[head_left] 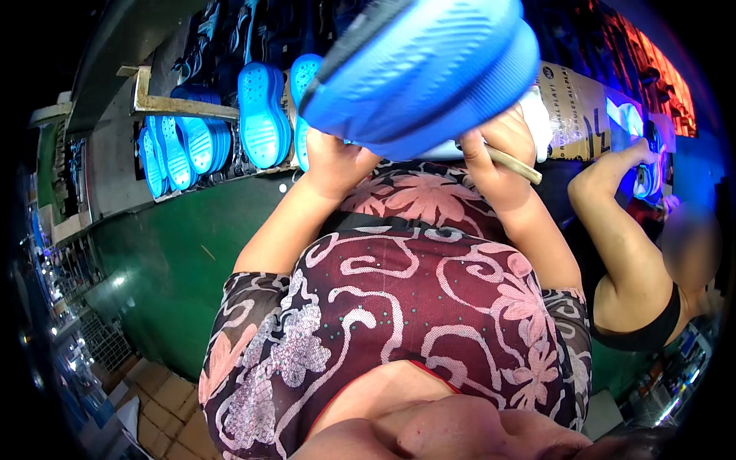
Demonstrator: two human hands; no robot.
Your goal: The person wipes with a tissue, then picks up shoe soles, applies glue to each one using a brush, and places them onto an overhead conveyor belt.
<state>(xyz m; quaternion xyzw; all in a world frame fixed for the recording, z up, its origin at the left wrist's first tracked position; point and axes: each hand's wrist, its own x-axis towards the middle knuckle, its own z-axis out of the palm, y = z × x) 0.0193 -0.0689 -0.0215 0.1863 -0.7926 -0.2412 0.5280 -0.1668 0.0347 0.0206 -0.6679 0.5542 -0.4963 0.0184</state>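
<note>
Top centre of the frame, your left hand (331,162) and right hand (497,157) clamp a blue shoe sole (429,69) sole-side up, right also pinching a stick (515,165); more soles (261,115) racked upper left.

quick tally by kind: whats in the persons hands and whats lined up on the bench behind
Blue shoe sole held up in both hands: 1
Wooden stick in the right hand: 1
Blue shoe soles standing in the row on the bench: about 8, overlapping, count unsure
Total: about 10
</note>
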